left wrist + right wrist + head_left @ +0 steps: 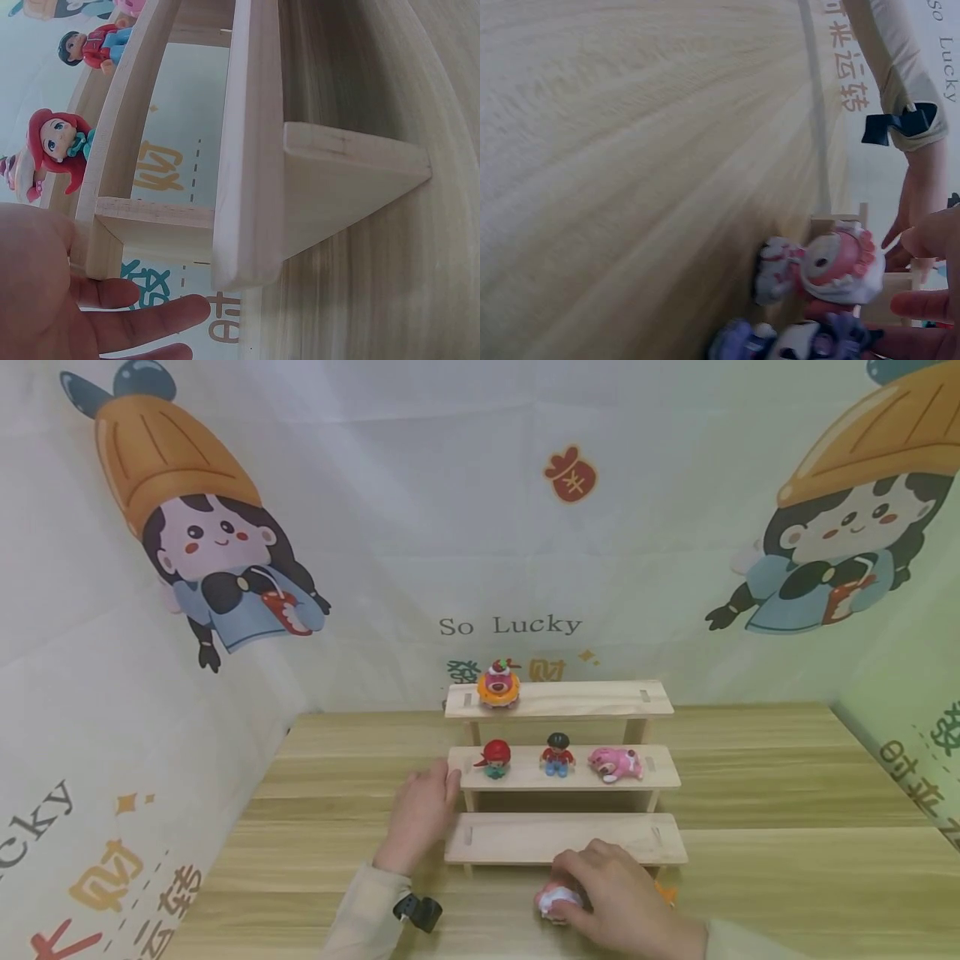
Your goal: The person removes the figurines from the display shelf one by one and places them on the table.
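Observation:
At the middle shelf's left end rests my left hand (420, 814); in the left wrist view its fingers (150, 322) extend past the end of the wood. The stepped wooden display rack (562, 839) has three tiers. In front of its lowest tier my right hand (618, 893) curls around a pink-and-white doll figurine (557, 903), thumb close against its side. The right wrist view shows this figurine upright, with a dark purple figurine (802, 341) beside it. On the middle tier are a red-haired figurine (495, 758), a black-haired figurine (557, 755) and a pink bear lying down (617, 763).
A bear figurine in an orange ring (498, 687) sits at the top tier's left. Something small and orange (667, 893) shows beyond my right hand. The wooden table (300, 827) meets a printed cloth backdrop (390, 527) behind and at both sides.

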### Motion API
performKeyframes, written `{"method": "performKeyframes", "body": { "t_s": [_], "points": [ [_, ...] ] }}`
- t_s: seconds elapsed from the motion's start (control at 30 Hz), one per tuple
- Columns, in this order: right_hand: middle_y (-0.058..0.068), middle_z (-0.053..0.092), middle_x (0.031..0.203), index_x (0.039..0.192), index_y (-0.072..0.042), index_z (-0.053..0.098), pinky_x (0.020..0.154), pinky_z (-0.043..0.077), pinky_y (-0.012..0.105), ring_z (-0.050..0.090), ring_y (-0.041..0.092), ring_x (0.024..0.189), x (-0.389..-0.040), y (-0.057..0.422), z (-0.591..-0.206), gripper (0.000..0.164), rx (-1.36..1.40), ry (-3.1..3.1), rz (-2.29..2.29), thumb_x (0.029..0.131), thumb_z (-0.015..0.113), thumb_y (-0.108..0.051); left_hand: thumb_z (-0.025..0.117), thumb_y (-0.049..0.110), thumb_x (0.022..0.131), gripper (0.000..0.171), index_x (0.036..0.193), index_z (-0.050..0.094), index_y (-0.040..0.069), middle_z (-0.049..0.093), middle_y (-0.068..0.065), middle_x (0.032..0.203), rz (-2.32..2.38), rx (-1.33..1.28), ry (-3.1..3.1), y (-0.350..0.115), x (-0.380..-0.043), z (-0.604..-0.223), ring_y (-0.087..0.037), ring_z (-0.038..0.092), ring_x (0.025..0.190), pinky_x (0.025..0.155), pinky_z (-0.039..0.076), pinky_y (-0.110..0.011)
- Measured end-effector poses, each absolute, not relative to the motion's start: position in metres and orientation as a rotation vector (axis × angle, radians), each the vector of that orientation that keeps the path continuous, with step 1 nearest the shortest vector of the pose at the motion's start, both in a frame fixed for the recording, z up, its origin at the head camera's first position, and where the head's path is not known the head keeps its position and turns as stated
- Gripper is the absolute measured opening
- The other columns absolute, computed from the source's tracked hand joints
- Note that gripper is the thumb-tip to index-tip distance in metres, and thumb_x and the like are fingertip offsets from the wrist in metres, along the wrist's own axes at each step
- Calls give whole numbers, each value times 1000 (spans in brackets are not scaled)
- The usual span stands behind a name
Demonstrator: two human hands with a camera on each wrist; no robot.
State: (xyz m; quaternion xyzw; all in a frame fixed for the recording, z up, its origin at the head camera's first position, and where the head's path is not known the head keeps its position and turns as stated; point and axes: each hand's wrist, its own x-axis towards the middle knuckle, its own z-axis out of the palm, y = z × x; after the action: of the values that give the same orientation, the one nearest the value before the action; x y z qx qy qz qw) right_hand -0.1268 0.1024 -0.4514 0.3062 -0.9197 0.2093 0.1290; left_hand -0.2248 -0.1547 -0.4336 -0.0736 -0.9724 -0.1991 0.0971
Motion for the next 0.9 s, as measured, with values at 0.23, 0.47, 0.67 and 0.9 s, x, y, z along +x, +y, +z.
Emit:
{"method": "performKeyframes", "body": {
  "t_s": [0.23,0.47,0.67,0.9],
  "points": [
    [-7,62,78,94,-16,63,58,42,19,49,2,69,-142,101,-426,24,953,-2523,571,79,75,-29,41,28,101,26,85,49,9,49,-4,63,-595,-211,-2878,-154,-226,-435,-27,53,70,63,40,-39],
    [-6,64,78,88,-16,65,62,48,23,58,7,72,-163,94,-402,12,943,-2485,587,82,72,-23,41,28,101,26,85,49,9,49,-5,63,-594,-213,-2868,-155,-225,-435,-28,52,69,62,40,-39],
    [-6,66,76,83,-15,66,63,48,23,59,7,71,-182,90,-391,8,942,-2397,626,80,73,-19,41,28,101,26,87,49,8,50,-5,65,-599,-209,-2890,-155,-225,-435,-29,54,72,65,42,-41],
    [-5,65,77,82,-14,67,63,48,23,59,9,72,-197,86,-371,6,902,-2433,639,83,71,-18,41,28,101,25,87,49,9,51,-6,65,-591,-198,-2892,-154,-226,-435,-27,52,71,64,41,-39]
  ]
}}
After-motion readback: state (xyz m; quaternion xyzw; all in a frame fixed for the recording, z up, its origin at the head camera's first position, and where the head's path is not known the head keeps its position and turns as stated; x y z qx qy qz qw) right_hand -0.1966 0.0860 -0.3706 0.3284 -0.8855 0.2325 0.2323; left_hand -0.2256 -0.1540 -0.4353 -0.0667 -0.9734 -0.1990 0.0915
